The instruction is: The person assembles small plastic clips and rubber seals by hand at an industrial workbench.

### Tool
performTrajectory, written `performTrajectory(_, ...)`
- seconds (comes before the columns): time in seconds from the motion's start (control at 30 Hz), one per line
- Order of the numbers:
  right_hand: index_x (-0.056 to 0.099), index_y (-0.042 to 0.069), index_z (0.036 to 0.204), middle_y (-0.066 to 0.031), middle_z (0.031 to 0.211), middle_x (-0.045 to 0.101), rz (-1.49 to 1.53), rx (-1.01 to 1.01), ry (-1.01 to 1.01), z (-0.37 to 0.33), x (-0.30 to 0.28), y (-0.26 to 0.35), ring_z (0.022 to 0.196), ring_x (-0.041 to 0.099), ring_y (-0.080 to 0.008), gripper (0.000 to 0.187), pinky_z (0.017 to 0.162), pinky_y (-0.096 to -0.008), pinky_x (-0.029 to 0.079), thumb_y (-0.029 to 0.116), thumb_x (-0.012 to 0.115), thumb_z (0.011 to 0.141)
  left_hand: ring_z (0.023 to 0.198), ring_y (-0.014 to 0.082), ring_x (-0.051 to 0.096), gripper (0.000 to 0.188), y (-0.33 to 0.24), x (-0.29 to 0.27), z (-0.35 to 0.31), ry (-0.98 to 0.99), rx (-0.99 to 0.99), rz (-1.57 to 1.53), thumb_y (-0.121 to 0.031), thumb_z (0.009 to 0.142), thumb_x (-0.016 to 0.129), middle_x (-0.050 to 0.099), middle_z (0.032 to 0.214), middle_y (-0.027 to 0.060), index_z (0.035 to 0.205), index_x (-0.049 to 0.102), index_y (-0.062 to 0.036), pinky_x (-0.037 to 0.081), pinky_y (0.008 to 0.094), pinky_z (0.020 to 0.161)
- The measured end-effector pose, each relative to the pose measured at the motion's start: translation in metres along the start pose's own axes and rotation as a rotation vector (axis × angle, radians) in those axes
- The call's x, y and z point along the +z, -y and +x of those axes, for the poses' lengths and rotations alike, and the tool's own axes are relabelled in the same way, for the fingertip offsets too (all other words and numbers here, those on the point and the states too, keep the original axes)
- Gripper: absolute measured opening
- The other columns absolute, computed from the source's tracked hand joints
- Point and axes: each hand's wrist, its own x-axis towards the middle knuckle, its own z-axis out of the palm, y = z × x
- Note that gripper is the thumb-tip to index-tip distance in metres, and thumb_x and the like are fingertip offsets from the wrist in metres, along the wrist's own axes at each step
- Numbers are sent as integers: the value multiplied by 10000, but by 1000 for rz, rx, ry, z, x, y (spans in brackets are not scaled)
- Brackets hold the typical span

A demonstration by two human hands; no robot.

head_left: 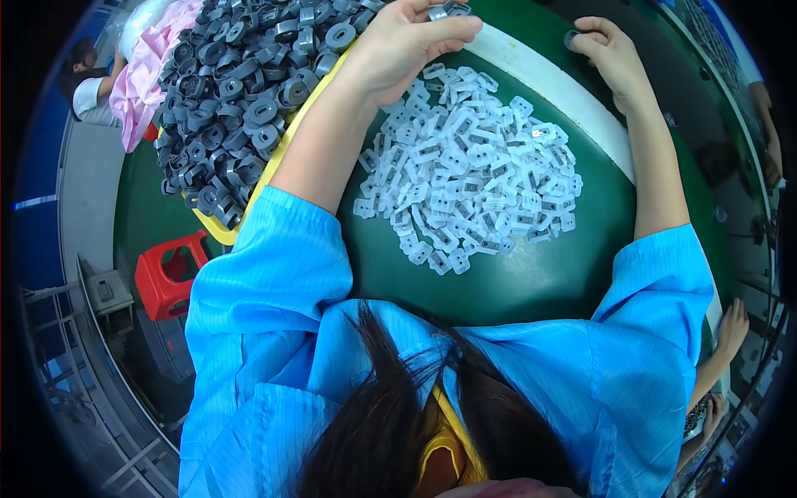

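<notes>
My left hand [415, 35] is closed at the top middle, its thumb and fingers around a small grey plastic part [449, 11]. Below it on the green table [398, 286] lies a heap of small translucent white plastic pieces [473, 162]. Up at the right, over a dark strip beyond the white band, my right hand [613, 60] is closed with its fingertips at a small round part [570, 39], which looks greyish and see-through. Left of my left forearm, a yellow tray [222, 233] is heaped with dark grey ring-shaped plastic parts [224, 116].
A white band [564, 91] curves between the table and the dark conveyor-like strip [693, 108], where a few small round parts lie. At left are a red stool [170, 275], pink cloth [149, 70] and another person [95, 98]. Another person's hand [732, 332] shows at right.
</notes>
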Motion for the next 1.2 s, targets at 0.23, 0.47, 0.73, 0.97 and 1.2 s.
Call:
performTrajectory(0.23, 683, 0, 881, -63, 745, 652, -219, -370, -83, -37, 27, 68, 694, 624, -120, 298, 662, -254, 508, 262, 769, 770, 812, 108, 597, 396, 10, 14, -3, -164, 275, 380, 84, 778, 694, 594, 904, 29, 1115, 509, -13, 492, 215, 737)
performTrajectory(0.47, 668, -2, 699, -90, 626, 634, -242, -162, 368, -57, 51, 100, 630, 625, -147, 375, 593, -282, 496, 345, 809, 719, 851, 113, 603, 390, 14, 11, -1, -79, 249, 394, 103, 769, 692, 592, 947, 43, 1083, 492, -14, 506, 232, 739)
performTrajectory(0.73, 646, 11, 798, -42, 712, 635, 19, 11, 425, -56, 25, 99, 637, 619, -90, 134, 587, -220, 518, 130, 704, 818, 947, 136, 614, 404, 10, 24, -6, -99, 197, 368, 110, 790, 669, 606, 1005, 73, 1141, 496, 8, 508, 249, 816)
performTrajectory(0.97, 668, -33, 815, -21, 682, 631, 235, -280, -57, -61, 46, 103, 607, 539, -58, 130, 567, -219, 442, 95, 656, 830, 815, 69, 624, 368, 17, 24, -4, -119, 415, 792, 42, 818, 704, 618, 916, 29, 1151, 546, 31, 511, 168, 704)
performTrajectory(1.2, 654, -36, 792, -18, 639, 609, 199, -251, -111, -71, 55, 114, 581, 521, -46, 134, 541, -224, 427, 97, 660, 802, 935, 130, 623, 360, 18, 37, -9, -82, 418, 440, 119, 815, 645, 604, 1003, 93, 1125, 486, 28, 524, 244, 825)
